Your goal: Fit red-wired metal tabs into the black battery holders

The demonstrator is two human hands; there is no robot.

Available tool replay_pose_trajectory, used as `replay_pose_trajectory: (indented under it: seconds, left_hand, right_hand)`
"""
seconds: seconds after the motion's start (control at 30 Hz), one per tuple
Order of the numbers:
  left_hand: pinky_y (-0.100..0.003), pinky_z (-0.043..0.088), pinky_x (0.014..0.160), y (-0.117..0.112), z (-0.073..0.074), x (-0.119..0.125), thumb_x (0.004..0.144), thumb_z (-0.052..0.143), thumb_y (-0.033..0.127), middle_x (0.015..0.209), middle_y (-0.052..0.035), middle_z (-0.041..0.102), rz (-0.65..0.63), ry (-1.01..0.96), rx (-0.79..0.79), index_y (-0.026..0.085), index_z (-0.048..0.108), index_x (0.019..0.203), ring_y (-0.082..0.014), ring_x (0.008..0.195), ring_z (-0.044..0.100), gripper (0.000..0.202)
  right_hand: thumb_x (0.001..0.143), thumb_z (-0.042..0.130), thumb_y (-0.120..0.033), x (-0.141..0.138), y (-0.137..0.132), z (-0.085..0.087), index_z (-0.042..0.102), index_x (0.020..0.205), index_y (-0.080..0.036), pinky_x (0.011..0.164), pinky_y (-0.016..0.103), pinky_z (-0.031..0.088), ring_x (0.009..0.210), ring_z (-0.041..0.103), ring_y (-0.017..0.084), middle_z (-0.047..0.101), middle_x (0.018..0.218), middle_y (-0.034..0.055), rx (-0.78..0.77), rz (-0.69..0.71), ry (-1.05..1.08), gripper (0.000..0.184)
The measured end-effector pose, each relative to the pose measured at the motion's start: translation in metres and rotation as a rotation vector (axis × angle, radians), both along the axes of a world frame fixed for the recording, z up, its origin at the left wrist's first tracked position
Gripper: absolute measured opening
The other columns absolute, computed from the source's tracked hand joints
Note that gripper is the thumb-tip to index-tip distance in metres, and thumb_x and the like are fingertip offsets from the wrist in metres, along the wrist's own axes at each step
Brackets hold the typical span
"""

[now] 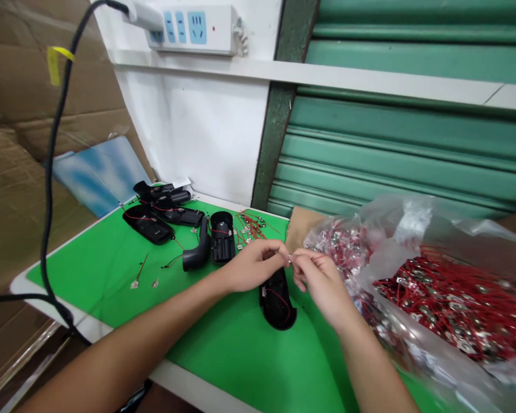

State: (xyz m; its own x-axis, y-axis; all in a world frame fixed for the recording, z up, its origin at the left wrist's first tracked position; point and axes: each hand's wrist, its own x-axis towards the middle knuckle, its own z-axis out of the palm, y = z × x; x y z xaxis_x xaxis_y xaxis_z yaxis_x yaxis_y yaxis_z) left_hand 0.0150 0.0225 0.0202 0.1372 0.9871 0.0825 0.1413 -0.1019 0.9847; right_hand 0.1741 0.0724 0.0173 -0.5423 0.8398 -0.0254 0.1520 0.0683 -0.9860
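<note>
My left hand (253, 265) and my right hand (316, 278) meet over the green mat (112, 269), fingertips pinched together on a small metal contact with a thin red wire (289, 261). Directly below them lies an open black plastic shell (277, 299) with a red wire inside. Farther left on the mat sit another black battery shell (222, 236), a curved black handle piece (198, 252) and several more black shells (163, 212). A small heap of red wires with metal tabs (251, 225) lies just behind my left hand.
A clear plastic bag (434, 287) full of red wires with metal contacts fills the right side. Loose wire pieces (140, 275) lie on the mat at left. A black cable (51, 172) hangs from a white power strip (193, 27). Cardboard stands at left, a green shutter behind.
</note>
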Motion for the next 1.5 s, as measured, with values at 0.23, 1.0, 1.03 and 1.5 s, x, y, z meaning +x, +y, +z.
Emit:
replay_pose_trajectory:
  seconds: [0.23, 1.0, 1.03, 1.5]
  left_hand:
    - [-0.020, 0.043, 0.066, -0.002, 0.002, 0.007, 0.081, 0.062, 0.026, 0.064, 0.0016, 0.058, -0.044, -0.151, -0.004, 0.014, 0.063, 0.067, -0.0092, 0.065, 0.052, 0.018]
    - [-0.018, 0.050, 0.062, 0.001, -0.003, -0.005, 0.091, 0.064, 0.031, 0.089, -0.0062, 0.073, 0.302, 0.179, 0.294, 0.013, 0.071, 0.098, -0.0120, 0.077, 0.067, 0.021]
    - [-0.018, 0.050, 0.062, 0.002, -0.005, -0.004, 0.091, 0.064, 0.030, 0.085, -0.0057, 0.074, 0.290, 0.161, 0.296, 0.012, 0.072, 0.093, -0.0116, 0.074, 0.067, 0.020]
    - [-0.014, 0.055, 0.063, 0.001, -0.008, -0.008, 0.096, 0.063, 0.022, 0.093, -0.0066, 0.074, 0.326, 0.302, 0.628, 0.013, 0.074, 0.098, -0.0104, 0.085, 0.069, 0.014]
  right_hand:
    - [0.086, 0.057, -0.051, -0.006, -0.005, 0.007, 0.050, 0.063, -0.022, 0.052, 0.025, 0.035, 0.053, 0.041, 0.012, 0.045, 0.055, -0.0041, 0.183, -0.056, 0.062, 0.038]
    - [0.097, 0.050, -0.031, -0.003, -0.007, -0.005, 0.061, 0.091, -0.021, 0.063, 0.026, 0.047, 0.067, 0.067, 0.016, 0.070, 0.079, 0.0019, 0.607, -0.100, -0.152, 0.016]
    - [0.097, 0.051, -0.031, -0.003, -0.007, -0.005, 0.061, 0.090, -0.021, 0.063, 0.026, 0.047, 0.067, 0.067, 0.016, 0.070, 0.079, 0.0018, 0.603, -0.110, -0.143, 0.016]
    - [0.090, 0.049, -0.039, -0.006, -0.009, 0.000, 0.067, 0.072, -0.019, 0.056, 0.026, 0.044, 0.057, 0.060, 0.015, 0.069, 0.067, 0.0025, 0.384, -0.097, -0.112, 0.032]
